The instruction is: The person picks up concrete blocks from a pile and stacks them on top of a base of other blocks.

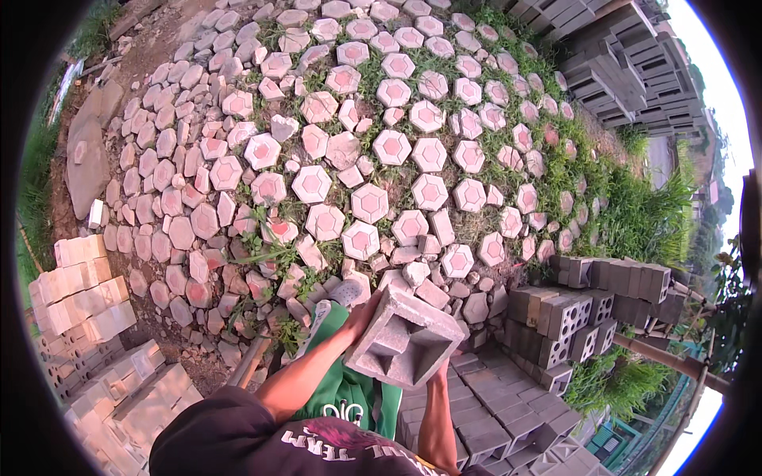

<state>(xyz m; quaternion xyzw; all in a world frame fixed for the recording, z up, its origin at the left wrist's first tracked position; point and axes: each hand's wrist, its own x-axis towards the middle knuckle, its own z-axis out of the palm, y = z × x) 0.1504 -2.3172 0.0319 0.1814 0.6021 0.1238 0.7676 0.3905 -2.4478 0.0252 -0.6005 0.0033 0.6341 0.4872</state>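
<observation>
Hexagonal pavers amid grass, concrete block gripped by left fingers — right fingers mostly hidden behind it, grip unclear

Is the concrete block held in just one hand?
No, the left hand holds the grey concrete block at its left side and the right hand at its lower right.

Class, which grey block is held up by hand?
The hollow block, lower centre, between the left hand and right hand; the other grey blocks sit in stacks.
</observation>
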